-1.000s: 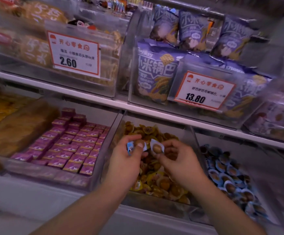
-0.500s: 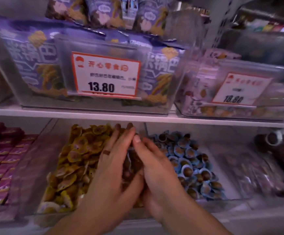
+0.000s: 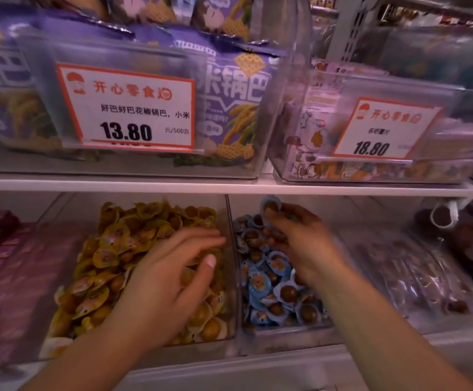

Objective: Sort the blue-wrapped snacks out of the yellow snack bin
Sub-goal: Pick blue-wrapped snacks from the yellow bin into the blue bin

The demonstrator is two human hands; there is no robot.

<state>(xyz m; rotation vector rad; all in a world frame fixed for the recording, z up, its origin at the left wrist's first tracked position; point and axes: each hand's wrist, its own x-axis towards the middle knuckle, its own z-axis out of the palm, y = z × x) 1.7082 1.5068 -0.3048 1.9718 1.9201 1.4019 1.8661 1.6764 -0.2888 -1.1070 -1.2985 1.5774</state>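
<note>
The clear yellow snack bin on the lower shelf is full of yellow-wrapped snacks. My left hand hovers over its right side, fingers spread and relaxed, holding nothing that I can see. To the right, a second clear bin holds blue-wrapped snacks. My right hand is over that bin, its fingers curled round blue-wrapped snacks, with one blue-wrapped snack sticking up at the fingertips. The right hand is blurred.
A white shelf edge runs just above both bins. Upper bins hold purple bags behind price tags 13.80 and 18.80. Pink packets lie left; clear-wrapped dark snacks lie right.
The hands, pressed together over the yellow bin half a second ago, have parted. My right hand moved right over the blue bin with blue snacks; my left stayed over the yellow bin.
</note>
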